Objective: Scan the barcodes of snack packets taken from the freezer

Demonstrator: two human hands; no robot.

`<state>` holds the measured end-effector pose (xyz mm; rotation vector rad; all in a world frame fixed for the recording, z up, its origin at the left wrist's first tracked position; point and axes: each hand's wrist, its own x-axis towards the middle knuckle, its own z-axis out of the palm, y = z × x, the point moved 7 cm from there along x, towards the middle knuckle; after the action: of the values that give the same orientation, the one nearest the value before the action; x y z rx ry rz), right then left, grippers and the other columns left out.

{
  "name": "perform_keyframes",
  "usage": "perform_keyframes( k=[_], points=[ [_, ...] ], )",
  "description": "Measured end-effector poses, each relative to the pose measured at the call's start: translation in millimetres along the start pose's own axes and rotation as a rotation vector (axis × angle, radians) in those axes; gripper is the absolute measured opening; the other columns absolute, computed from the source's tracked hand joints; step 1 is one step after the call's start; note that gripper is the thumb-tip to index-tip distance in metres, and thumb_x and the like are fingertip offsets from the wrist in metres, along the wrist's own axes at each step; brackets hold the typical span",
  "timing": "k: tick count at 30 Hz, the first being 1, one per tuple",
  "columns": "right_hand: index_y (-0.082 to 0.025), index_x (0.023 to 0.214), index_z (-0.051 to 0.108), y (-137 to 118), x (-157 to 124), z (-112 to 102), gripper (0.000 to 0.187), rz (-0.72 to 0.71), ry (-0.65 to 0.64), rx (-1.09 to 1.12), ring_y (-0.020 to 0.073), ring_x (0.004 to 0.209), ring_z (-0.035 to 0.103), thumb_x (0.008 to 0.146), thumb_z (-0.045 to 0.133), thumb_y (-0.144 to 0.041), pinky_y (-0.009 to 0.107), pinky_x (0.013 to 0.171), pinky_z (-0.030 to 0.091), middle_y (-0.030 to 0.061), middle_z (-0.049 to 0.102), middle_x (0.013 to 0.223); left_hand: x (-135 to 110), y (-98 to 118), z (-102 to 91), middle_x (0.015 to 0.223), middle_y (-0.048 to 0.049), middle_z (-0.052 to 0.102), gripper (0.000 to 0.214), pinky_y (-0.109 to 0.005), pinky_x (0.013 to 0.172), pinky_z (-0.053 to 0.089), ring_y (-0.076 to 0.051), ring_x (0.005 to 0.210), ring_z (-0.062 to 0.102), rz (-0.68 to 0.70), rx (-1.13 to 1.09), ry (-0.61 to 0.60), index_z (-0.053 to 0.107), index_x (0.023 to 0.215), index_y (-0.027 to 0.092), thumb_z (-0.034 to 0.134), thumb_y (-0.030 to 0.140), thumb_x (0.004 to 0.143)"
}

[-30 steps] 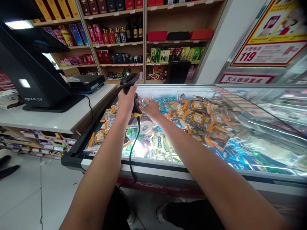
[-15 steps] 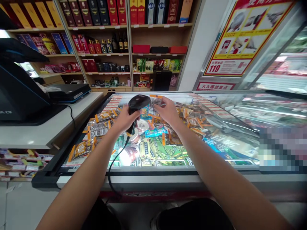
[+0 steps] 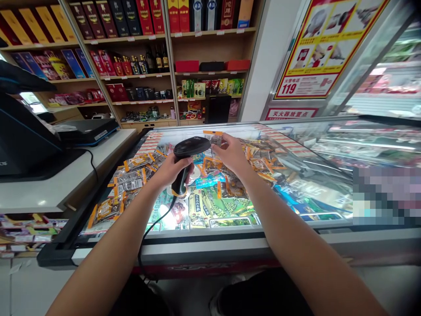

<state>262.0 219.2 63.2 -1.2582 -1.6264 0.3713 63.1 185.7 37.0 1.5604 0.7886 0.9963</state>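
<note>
Behind both grips a wall of shelves point(image 3: 204, 48) is seen, stocked with boxes and bottles. Under both grips the glass-topped freezer point(image 3: 230, 245) is spread out, lit from within and packed with snack packets point(image 3: 131, 175). Left of the left grip the desk point(image 3: 49, 188) is found, with a black till screen point(image 3: 23, 145) stood on it. Up and right of the right grip, a red and yellow poster point(image 3: 315, 48) is hung.

Now the hands. The left grip point(image 3: 173, 169) is wrapped tight around the handle of the black scanner point(image 3: 192, 147), and the scanner's head is carried above the fist and turned toward the right grip. Its cable point(image 3: 154, 221) is trailed down from below the left grip, over the freezer's front edge. The right grip point(image 3: 232, 153) is pinched on a small packet point(image 3: 216, 139), which is held at the fingertips just beside the scanner head, above the glass.
</note>
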Motion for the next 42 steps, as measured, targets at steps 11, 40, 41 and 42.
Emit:
perform_keyframes(
  k=[11,40,41,42],
  points=[
    [-0.024,0.079,0.054,-1.6,-1.0,-6.6,0.014,0.012,0.041,-0.02,0.017,0.065,0.049,0.085,0.064,-0.032,0.032,0.065,0.039,-0.0003,0.057,0.074,0.0,-1.4,-3.4,0.066,0.0012,0.064,0.029,-0.027,0.04,0.049,-0.015,0.043,0.06,-0.018,-0.024,0.05,0.056,0.08,0.021,0.07,0.047,0.081],
    [-0.021,0.074,0.078,36.9,8.2,-42.3,0.032,0.115,-0.024,-0.615,0.0455,0.11,0.059,0.08,0.082,-0.052,0.066,0.098,0.045,0.014,0.061,0.083,-11.7,35.8,-71.2,0.064,0.0025,0.059,0.035,-0.026,0.039,0.042,-0.012,0.041,0.055,0.115,-0.178,0.582,0.052,0.083,0.023,0.072,0.052,0.077],
    [-0.021,0.073,0.078,34.1,7.8,-39.4,0.033,0.096,-0.018,-0.609,0.045,0.108,0.06,0.082,0.08,-0.053,0.065,0.096,0.046,0.0144,0.062,0.082,-14.2,38.1,-80.5,0.064,0.0025,0.059,0.036,-0.026,0.04,0.043,-0.012,0.042,0.055,0.129,-0.178,0.626,0.052,0.083,0.024,0.071,0.055,0.079],
    [-0.021,0.074,0.078,29.7,7.2,-36.1,0.032,0.067,-0.001,-0.601,0.0441,0.106,0.061,0.084,0.078,-0.052,0.063,0.096,0.046,0.015,0.063,0.084,-16.8,40.4,-89.4,0.064,0.0024,0.059,0.038,-0.026,0.041,0.043,-0.011,0.043,0.056,0.143,-0.17,0.668,0.051,0.082,0.024,0.069,0.058,0.08]
  ],
)
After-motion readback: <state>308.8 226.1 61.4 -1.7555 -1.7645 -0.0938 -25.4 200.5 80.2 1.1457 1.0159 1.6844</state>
